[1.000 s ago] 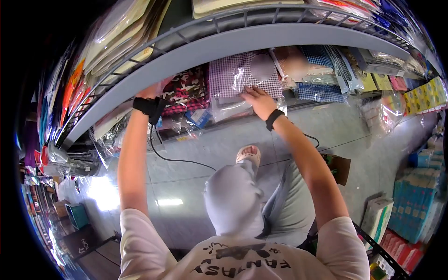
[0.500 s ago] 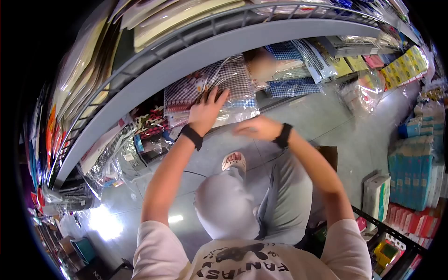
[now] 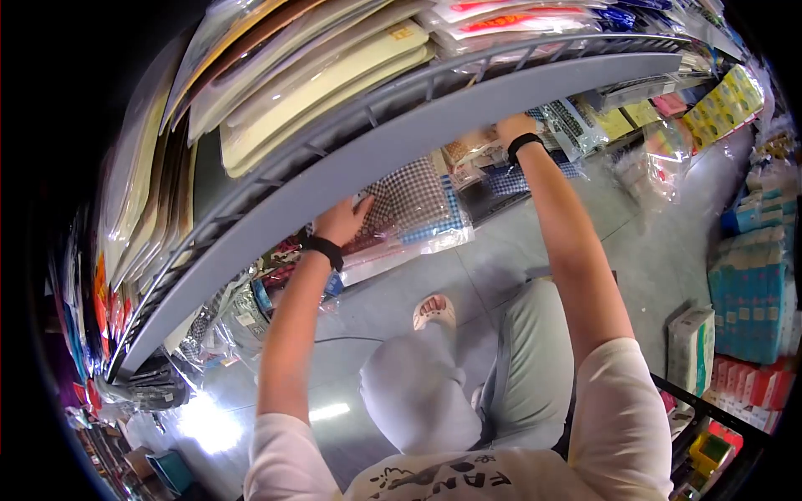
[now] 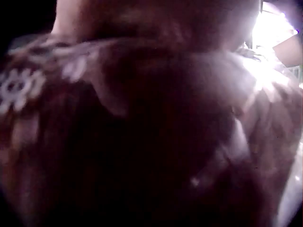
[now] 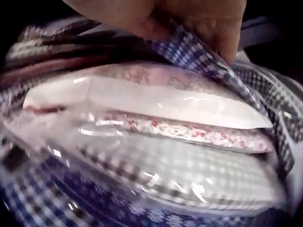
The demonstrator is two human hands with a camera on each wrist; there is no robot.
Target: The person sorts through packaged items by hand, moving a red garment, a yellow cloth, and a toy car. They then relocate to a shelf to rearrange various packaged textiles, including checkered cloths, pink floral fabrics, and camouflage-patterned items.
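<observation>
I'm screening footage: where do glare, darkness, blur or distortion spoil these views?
Head view: shelf edge bows, corners go black, floor glares at lower left. Left wrist view: mostly dark and blurred, washed out at upper right. Right wrist view: readable, with highlights on the plastic.

The head camera faces forward and down from above, at wide angle, covering the shelf front (image 3: 401, 140), the floor (image 3: 476, 280), the left hand (image 3: 338, 221) and the right hand (image 3: 515, 128). The left wrist camera is very near a dark, blurred surface (image 4: 147, 132). The right wrist camera views wrapped packages (image 5: 189, 163) closely; the head view shares that area from farther off.
</observation>
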